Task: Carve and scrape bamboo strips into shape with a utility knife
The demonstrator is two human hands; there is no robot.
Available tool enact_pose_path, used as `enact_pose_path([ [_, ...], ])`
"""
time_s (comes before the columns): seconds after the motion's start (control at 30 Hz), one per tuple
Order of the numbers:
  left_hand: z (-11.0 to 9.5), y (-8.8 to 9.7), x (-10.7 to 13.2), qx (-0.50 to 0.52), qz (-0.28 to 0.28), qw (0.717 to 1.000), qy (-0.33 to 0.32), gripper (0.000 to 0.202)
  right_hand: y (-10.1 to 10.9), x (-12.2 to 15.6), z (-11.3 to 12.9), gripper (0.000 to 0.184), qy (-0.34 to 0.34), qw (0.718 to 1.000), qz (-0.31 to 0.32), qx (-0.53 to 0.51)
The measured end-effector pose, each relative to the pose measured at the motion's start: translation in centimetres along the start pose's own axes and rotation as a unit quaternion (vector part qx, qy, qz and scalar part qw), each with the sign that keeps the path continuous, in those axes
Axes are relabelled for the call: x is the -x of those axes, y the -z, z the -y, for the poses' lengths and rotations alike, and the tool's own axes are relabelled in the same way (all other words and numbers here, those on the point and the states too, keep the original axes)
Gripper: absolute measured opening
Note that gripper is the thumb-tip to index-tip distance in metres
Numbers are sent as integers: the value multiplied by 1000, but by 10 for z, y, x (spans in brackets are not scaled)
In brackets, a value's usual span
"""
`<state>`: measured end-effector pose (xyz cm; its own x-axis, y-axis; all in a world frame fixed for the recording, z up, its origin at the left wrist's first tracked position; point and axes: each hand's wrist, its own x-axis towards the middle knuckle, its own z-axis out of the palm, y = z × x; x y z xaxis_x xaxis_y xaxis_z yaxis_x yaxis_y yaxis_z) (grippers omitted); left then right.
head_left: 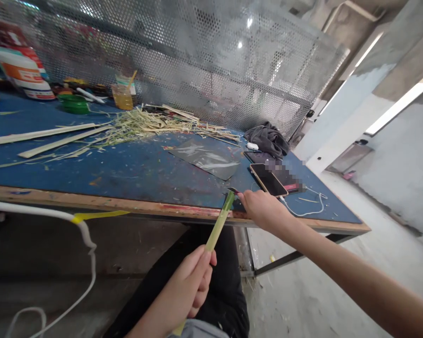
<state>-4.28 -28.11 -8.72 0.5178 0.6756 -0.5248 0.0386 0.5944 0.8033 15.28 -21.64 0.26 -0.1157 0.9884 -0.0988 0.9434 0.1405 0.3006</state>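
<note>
A long flat bamboo strip (216,231), green at its far end and paler below, slants up from my lap to the table's front edge. My left hand (195,277) is closed around its lower part. At the far end my right hand (259,206) is closed on a small knife (232,190). Only a bit of its blade shows, lying across the green tip; the handle is mostly hidden in my fist. A dark grey sandpaper-like sheet (211,162) with pale streaks lies on the blue table (141,173) just beyond the strip.
Bamboo shavings (137,124) are heaped at the back, beside two pale strips (63,141). Right of my right hand lie a phone (270,180), a white cable (308,213) and a dark cloth (268,140). Bottles (24,72) stand far left, before a perforated metal panel (197,61).
</note>
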Motion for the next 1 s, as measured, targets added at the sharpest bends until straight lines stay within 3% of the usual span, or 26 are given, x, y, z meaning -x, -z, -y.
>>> enact_pose_path([
  [0.4, -13, -10, 12, 27, 12, 999, 27, 48, -1, 6, 3, 36, 48, 997, 47, 26],
  [0.67, -11, -17, 13, 3, 20, 999, 45, 56, -8, 19, -4, 34, 41, 998, 55, -2],
  [0.87, -4, -22, 7, 3, 45, 999, 24, 57, -20, 26, -16, 35, 10, 996, -11, -83],
  [1.0, -12, -19, -7, 16, 44, 998, -46, 59, -5, 15, -40, 50, -51, 980, -117, -154],
])
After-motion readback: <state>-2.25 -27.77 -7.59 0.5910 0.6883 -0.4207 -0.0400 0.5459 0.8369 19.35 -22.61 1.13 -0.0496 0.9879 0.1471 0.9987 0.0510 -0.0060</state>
